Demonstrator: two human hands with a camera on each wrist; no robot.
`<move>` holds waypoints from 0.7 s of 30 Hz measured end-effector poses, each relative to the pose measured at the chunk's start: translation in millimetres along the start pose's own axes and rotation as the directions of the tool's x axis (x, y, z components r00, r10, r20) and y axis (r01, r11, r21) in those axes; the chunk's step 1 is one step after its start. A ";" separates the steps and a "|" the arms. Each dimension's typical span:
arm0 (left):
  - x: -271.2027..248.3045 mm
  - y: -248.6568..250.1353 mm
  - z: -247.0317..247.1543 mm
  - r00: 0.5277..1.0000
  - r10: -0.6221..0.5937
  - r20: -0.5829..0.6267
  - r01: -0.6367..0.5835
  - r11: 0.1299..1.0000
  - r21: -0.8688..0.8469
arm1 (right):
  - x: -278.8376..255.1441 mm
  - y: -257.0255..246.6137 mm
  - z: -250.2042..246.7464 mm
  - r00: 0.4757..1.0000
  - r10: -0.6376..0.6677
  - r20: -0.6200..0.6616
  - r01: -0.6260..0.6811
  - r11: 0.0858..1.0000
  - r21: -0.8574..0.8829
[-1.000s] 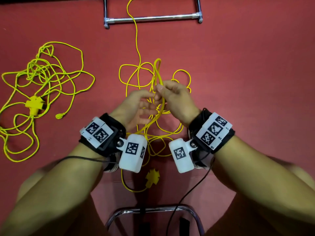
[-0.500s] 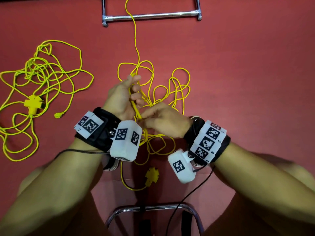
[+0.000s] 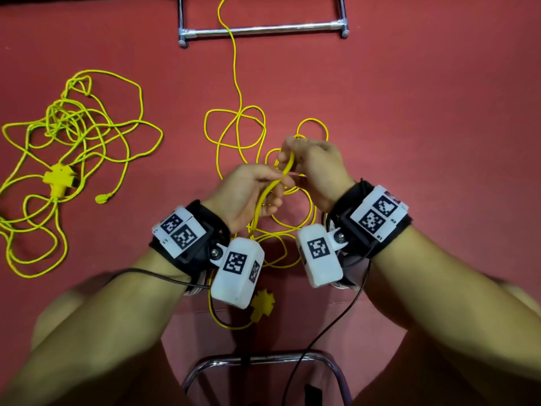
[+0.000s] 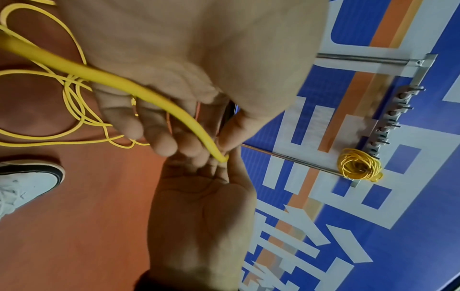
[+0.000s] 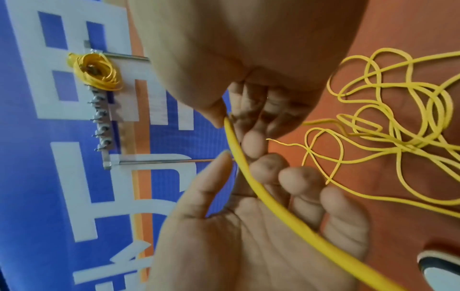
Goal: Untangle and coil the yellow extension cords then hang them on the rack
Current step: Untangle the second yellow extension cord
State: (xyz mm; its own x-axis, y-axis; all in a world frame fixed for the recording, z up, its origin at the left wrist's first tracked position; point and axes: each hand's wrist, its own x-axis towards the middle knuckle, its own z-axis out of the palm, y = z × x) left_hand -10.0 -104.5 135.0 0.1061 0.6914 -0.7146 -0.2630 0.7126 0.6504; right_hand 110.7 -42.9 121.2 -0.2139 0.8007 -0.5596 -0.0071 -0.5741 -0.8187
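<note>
A loose yellow cord [image 3: 234, 133] lies looped on the red floor, one strand running up past the chrome rack frame [image 3: 263, 28]. My right hand [image 3: 313, 168] pinches a strand [image 5: 234, 145] between thumb and fingers. From there the strand runs down across the palm of my left hand [image 3: 251, 197], between thumb and forefinger. The left fingers [image 5: 298, 177] are loosely bent and not closed over it. A second tangled yellow cord [image 3: 73, 148] with a cross-shaped socket [image 3: 58, 177] lies at the left. One coiled cord [image 4: 358, 167] hangs on the hook strip [image 4: 388, 122].
The held cord's yellow socket [image 3: 262, 306] lies on the floor under my wrists. A chrome tube frame [image 3: 263, 361] stands close below me. A white shoe [image 4: 25, 183] sits beside the loops. Behind the rack is a blue and white wall [image 5: 62, 177].
My right hand has risen from below the left hand to above it, drawing the strand up. My left hand has dropped lower and loosened, so the cord now slides across its palm.
</note>
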 end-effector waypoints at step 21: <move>6.2 19.7 -16.7 0.973 0.086 -0.213 -0.148 0.945 -0.292 | -33.0 2.5 5.0 0.740 0.232 0.631 0.245 0.780 -0.575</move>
State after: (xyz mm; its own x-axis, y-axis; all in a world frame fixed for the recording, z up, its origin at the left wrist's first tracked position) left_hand -30.5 -88.1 139.1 -0.1240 0.7087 -0.6945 -0.5443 0.5367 0.6448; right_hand 112.8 -71.5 138.3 -0.7762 0.3515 -0.5234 0.5038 -0.1533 -0.8501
